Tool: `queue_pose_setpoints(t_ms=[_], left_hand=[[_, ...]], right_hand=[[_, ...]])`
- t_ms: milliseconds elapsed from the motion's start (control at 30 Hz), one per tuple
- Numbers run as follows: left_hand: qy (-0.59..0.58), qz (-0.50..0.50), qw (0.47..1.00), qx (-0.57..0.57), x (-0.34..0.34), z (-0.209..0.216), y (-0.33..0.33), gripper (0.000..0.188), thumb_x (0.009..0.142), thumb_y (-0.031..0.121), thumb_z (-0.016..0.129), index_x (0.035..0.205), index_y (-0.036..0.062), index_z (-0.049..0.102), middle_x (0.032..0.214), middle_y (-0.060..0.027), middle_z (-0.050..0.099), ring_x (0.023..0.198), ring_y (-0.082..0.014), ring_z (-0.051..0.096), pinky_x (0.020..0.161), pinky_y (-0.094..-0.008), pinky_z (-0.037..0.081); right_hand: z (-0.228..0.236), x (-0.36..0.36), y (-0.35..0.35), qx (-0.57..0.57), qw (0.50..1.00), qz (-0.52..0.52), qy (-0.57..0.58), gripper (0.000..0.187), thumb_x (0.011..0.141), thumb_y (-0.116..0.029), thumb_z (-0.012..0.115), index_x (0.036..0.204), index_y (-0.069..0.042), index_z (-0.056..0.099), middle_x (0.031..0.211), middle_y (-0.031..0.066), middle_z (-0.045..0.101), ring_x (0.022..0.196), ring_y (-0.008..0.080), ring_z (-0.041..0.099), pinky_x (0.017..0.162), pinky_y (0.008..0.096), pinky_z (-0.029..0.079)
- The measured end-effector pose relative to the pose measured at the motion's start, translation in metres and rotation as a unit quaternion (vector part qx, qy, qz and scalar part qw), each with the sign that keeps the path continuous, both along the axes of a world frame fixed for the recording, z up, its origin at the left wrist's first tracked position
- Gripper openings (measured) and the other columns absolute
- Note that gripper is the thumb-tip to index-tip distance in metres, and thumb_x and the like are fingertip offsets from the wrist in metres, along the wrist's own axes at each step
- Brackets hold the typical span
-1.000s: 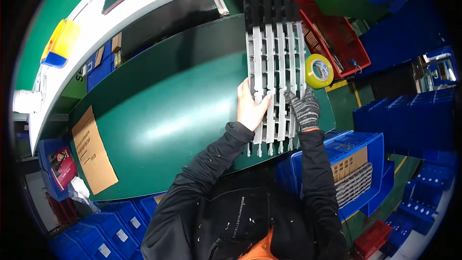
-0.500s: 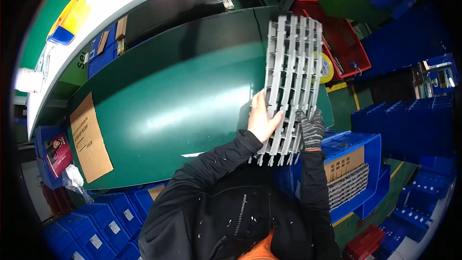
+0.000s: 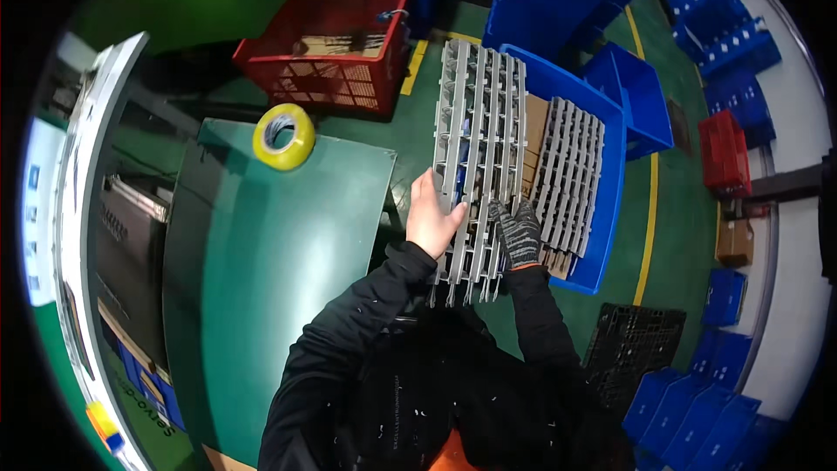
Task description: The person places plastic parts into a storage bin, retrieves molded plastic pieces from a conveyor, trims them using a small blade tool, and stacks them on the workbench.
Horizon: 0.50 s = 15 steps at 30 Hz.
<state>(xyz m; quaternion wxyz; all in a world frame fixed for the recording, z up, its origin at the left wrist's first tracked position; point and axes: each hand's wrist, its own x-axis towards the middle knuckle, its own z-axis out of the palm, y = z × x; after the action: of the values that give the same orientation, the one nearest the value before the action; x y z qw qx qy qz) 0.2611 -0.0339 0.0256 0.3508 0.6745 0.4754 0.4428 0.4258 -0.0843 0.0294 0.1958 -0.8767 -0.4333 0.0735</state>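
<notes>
A long grey plastic lattice panel [image 3: 479, 113], made of parallel slats joined by short cross pieces, is held up in front of me with small hooked ends along its near edge. Bare, my left hand [image 3: 432, 220] grips its left side, thumb over the slats. My right hand [image 3: 520, 235], in a dark striped knit glove, holds the right side, its fingertips partly hidden among the slats. Just right of the panel, a large blue bin [image 3: 614, 183] contains a similar grey lattice panel [image 3: 572, 174] lying on cardboard [image 3: 534, 133]. The held panel overlaps the bin's left side in view.
To the left, a roll of yellow tape [image 3: 302, 145] lies on the green tabletop [image 3: 261, 288]. Behind it sits a red crate [image 3: 323, 85]. Other blue bins [image 3: 632, 92] stand beyond the large one, and a black plastic pallet [image 3: 635, 344] lies on the floor at right.
My view has turned right, from the table toward the blue bin. Both hands have kept hold of the lattice panel, which has swung off the tabletop to beside the bin.
</notes>
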Motion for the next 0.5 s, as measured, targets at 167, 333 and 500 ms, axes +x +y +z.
queue_pose_setpoints(t_ms=[167,333,500], left_hand=[[0.006,-0.058,0.998,0.001,0.093,0.011,0.044,0.073,0.065,0.021,0.068,0.12,-0.0112,0.031,0.114,-0.0256,0.042,0.109,-0.0358,0.041,0.094,-0.0358,0.033],[0.057,-0.089,0.994,-0.024,0.176,0.006,0.095,0.077,0.067,0.029,0.068,0.121,-0.0114,0.032,0.115,-0.0263,0.044,0.109,-0.0352,0.042,0.095,-0.0362,0.032],[0.091,-0.095,0.99,-0.049,0.231,-0.007,0.139,0.071,0.064,0.024,0.068,0.118,-0.007,0.034,0.111,-0.0252,0.045,0.105,-0.0358,0.044,0.092,-0.0376,0.035]], right_hand=[[0.008,0.09,0.023,-0.017,0.991,-0.08,0.109,0.084,0.066,-0.06,0.059,0.115,0.007,0.045,0.111,0.0278,0.05,0.107,0.0369,0.046,0.091,0.0379,0.037],[-0.009,0.173,0.066,-0.054,0.99,-0.088,0.097,0.084,0.069,-0.062,0.054,0.116,0.008,0.044,0.115,0.0266,0.048,0.11,0.0348,0.044,0.092,0.0368,0.036],[-0.026,0.223,0.104,-0.158,0.985,-0.045,0.056,0.084,0.074,-0.066,0.04,0.116,0.008,0.044,0.118,0.0268,0.045,0.112,0.0334,0.043,0.095,0.0345,0.033]])
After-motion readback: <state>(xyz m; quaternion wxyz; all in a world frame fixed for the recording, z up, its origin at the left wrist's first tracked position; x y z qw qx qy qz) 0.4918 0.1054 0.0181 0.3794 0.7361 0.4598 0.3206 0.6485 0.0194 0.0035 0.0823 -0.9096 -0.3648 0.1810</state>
